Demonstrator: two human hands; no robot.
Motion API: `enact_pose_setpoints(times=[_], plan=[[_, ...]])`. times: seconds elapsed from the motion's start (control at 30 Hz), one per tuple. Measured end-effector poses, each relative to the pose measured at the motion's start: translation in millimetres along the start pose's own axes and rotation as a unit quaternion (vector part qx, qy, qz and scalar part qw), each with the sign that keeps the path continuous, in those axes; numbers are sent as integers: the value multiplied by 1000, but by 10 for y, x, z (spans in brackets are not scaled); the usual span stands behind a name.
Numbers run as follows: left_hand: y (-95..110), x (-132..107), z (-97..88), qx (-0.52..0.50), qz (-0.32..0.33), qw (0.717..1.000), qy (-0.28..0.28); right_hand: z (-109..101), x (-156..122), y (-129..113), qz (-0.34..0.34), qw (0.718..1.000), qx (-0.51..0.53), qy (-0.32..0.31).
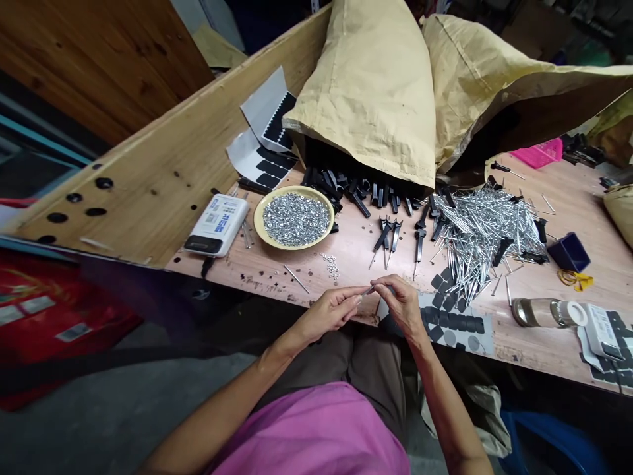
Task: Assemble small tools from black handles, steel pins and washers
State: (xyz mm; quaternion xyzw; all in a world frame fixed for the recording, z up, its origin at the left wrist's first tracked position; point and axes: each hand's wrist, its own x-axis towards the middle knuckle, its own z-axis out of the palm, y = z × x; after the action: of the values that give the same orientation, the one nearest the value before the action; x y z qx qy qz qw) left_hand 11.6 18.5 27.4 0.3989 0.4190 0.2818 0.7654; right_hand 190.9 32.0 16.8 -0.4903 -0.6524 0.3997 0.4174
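My left hand (335,309) and my right hand (399,302) meet at the table's front edge, both with their fingers pinched. Between their fingertips is a thin grey piece (367,290), mostly covered, so its exact kind is unclear. Just beyond the hands lie a few black plastic parts with metal pins (387,239). A small group of nuts (330,266) and a loose metal pin (297,279) are to the left. Beside my right hand is a sheet of black adhesive pads (452,321).
A yellow bowl (259,221) of small nuts stands near a white device (217,224). Large paper sacks (376,86) spill black parts at the back. On the right are a heap of metal pins (487,231), a dark blue cup (568,252) and a glass jar (539,313).
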Motion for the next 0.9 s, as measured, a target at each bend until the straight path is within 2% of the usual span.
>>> enact_pose_setpoints(times=[0.17, 0.37, 0.47, 0.53, 0.67, 0.77, 0.9], plan=[[7, 37, 3, -16, 5, 1000, -27, 11, -19, 0, 40, 998, 58, 3], [27, 36, -17, -15, 0, 999, -36, -4, -32, -63, 13, 999, 33, -2], [48, 20, -10, -25, -13, 999, -43, 1, -31, -77, 35, 998, 48, -1], [65, 11, 4, -32, -19, 998, -44, 13, -30, -74, 61, 995, 77, 14], [81, 5, 34, -30, -13, 999, -40, 60, -40, -69, 108, 985, 102, 87], [66, 15, 53, -16, -9, 999, -36, 104, -60, -75, 112, 983, 87, 120], [42, 40, 74, -11, -7, 1000, -22, 137, -91, -74, 109, 980, 100, 131]])
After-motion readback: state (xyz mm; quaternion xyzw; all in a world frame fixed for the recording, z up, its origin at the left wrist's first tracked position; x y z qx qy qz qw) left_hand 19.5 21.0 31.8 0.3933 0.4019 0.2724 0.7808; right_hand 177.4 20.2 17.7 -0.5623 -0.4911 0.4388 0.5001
